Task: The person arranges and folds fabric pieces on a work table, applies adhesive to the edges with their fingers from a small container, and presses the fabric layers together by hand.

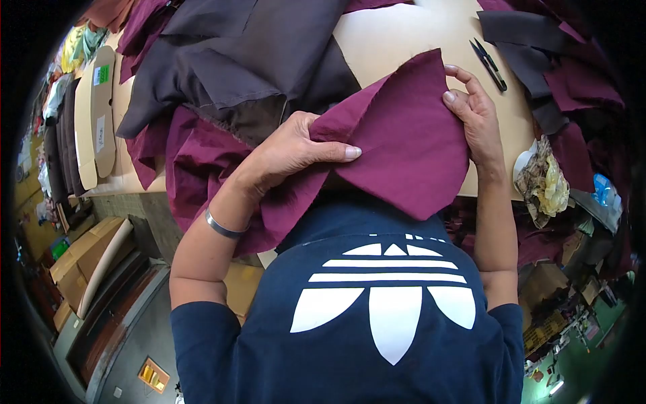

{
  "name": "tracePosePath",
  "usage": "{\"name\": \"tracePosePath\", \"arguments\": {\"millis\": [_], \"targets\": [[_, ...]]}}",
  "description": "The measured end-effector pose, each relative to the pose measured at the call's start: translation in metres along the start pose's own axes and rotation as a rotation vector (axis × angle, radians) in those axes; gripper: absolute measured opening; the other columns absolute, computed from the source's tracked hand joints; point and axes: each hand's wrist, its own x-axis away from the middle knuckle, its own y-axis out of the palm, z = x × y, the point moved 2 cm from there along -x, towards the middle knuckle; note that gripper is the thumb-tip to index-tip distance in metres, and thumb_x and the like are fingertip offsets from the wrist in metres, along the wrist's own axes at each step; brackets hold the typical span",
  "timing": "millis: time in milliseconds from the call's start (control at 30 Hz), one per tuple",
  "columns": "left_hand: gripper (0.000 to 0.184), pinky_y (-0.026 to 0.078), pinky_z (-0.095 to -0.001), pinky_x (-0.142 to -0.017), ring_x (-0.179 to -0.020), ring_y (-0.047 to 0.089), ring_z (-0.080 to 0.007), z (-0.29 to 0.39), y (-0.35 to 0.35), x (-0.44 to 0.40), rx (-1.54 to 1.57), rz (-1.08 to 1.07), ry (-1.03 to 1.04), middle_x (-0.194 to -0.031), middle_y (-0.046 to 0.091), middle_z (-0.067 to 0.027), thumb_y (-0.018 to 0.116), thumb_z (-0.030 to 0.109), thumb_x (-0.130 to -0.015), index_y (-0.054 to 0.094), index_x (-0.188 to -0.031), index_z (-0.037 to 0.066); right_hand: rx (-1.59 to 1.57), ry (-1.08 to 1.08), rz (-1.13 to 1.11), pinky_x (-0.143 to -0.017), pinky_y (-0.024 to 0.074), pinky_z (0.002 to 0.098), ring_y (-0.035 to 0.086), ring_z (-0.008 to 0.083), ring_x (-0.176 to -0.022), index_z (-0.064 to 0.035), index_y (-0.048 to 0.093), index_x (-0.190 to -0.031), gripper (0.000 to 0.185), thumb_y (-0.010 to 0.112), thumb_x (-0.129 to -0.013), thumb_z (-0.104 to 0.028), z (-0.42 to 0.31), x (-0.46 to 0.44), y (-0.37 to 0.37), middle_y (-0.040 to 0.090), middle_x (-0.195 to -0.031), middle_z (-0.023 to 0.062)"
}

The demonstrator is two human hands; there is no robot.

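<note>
A maroon piece of fabric is held up in front of my chest, over the table's near edge. My left hand grips it on the left, thumb lying on top and the other fingers hidden beneath the cloth. At the upper right edge of the fabric, my right hand pinches the border between thumb and fingers. More maroon cloth hangs below my left forearm. Behind it lies a heap of dark brown fabric. Black thread snips rest on the table beyond my right hand.
The pale table bears more dark and maroon cloth pieces at the right. A crumpled plastic bag hangs by the right edge. Cardboard pieces stand at the left edge, and a cardboard box sits below.
</note>
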Motion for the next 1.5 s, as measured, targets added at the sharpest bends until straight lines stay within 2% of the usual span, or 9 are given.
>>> {"name": "tracePosePath", "arguments": {"millis": [467,633,700,767,900,1067,1167,1300,1500], "targets": [[0.023,0.047,-0.0253,-0.068,-0.069,0.057,-0.0087,-0.030,-0.013,-0.041,-0.383,0.305,0.226,-0.074,0.064,-0.0041,0.067,0.014,-0.078,0.064,-0.094,-0.003,0.362,-0.177,-0.042,-0.065,0.0438,0.0207,0.058,0.0093,-0.073,-0.0030,0.051,-0.120,0.038,0.058,-0.082,-0.003,-0.025,-0.034,-0.004,0.061,-0.080,0.0033],[0.017,0.040,-0.0364,-0.085,-0.071,0.061,-0.0174,0.022,-0.018,-0.060,-0.974,0.883,1.001,-0.076,0.064,-0.0056,0.069,0.014,-0.073,0.064,-0.087,0.007,0.144,-0.432,-0.048,-0.088,0.0383,0.0344,0.057,0.0217,-0.089,-0.0094,0.046,-0.129,0.052,0.055,-0.079,-0.001,-0.076,-0.038,-0.002,0.065,-0.095,0.0092],[0.030,0.032,-0.0431,-0.094,-0.077,0.061,-0.0208,0.023,-0.005,-0.059,-1.151,0.766,1.138,-0.080,0.063,-0.0032,0.073,0.010,-0.061,0.062,-0.090,0.011,0.701,-0.704,0.174,-0.091,0.0413,0.0255,0.056,0.0152,-0.102,0.0013,0.047,-0.125,0.044,0.052,-0.082,0.007,-0.082,-0.011,-0.011,0.060,-0.112,0.0088],[0.039,0.032,-0.0447,-0.095,-0.079,0.061,-0.0193,0.011,0.005,-0.052,-1.344,0.566,1.197,-0.082,0.063,-0.0020,0.074,0.008,-0.055,0.061,-0.092,0.011,0.685,-0.714,0.108,-0.069,0.0463,0.0262,0.062,0.0186,-0.082,-0.0063,0.062,-0.105,0.029,0.059,-0.078,0.002,-0.074,0.016,-0.022,0.065,-0.088,0.0078],[0.057,0.020,-0.0524,-0.106,-0.105,0.054,-0.0199,-0.036,0.019,-0.031,-1.660,0.127,0.811,-0.113,0.057,-0.0042,0.074,0.015,-0.054,0.058,-0.109,0.014,1.174,-0.430,-0.226,-0.070,0.0483,0.0334,0.064,0.0243,-0.076,-0.0111,0.064,-0.106,0.040,0.051,-0.074,0.008,-0.023,0.075,-0.040,0.067,-0.084,0.0079],[0.053,0.016,-0.0542,-0.107,-0.125,0.038,-0.0283,-0.042,0.013,-0.020,-1.570,0.004,0.667,-0.136,0.041,-0.0085,0.063,0.044,-0.074,0.057,-0.116,0.014,0.861,-0.019,-0.110,-0.082,0.0443,0.0360,0.062,0.0248,-0.088,-0.0079,0.061,-0.108,0.032,0.054,-0.078,0.000,-0.013,0.084,-0.047,0.066,-0.090,0.0095],[0.052,0.019,-0.0523,-0.106,-0.129,0.032,-0.0318,-0.040,0.012,-0.023,-1.532,-0.030,0.667,-0.138,0.039,-0.0105,0.055,0.050,-0.081,0.057,-0.118,0.013,1.185,-0.482,0.104,-0.090,0.0390,0.0364,0.053,0.0264,-0.105,-0.0075,0.056,-0.117,0.040,0.056,-0.077,0.000,-0.012,0.060,-0.008,0.061,-0.106,0.0101],[0.052,0.025,-0.0471,-0.106,-0.132,0.027,-0.0360,-0.040,0.004,-0.035,-1.348,-0.014,0.621,-0.142,0.034,-0.0123,0.038,0.052,-0.090,0.052,-0.124,0.014,1.314,-0.593,0.177,-0.091,0.0357,0.0387,0.051,0.0251,-0.103,-0.0118,0.043,-0.129,0.055,0.060,-0.077,-0.005,0.036,0.026,0.024,0.055,-0.113,0.0085],[0.053,0.032,-0.0477,-0.101,-0.132,0.027,-0.0352,-0.043,-0.004,-0.048,-1.342,0.392,0.661,-0.141,0.034,-0.0125,0.063,0.035,-0.080,0.049,-0.126,0.013,1.249,-0.604,0.195,-0.085,0.0347,0.0380,0.056,0.0226,-0.092,-0.0139,0.044,-0.125,0.052,0.059,-0.076,-0.006,0.036,-0.012,0.019,0.059,-0.100,0.0050]]}}
